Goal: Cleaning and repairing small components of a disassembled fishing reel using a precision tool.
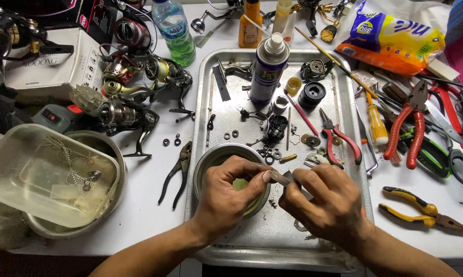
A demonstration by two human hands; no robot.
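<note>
Both hands point(280, 197) pinch a small flat metal part point(284, 178).

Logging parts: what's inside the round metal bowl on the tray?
The metal bowl shows a patch of yellow-green liquid. The left hand covers most of it, so any parts inside can't be seen.
</note>
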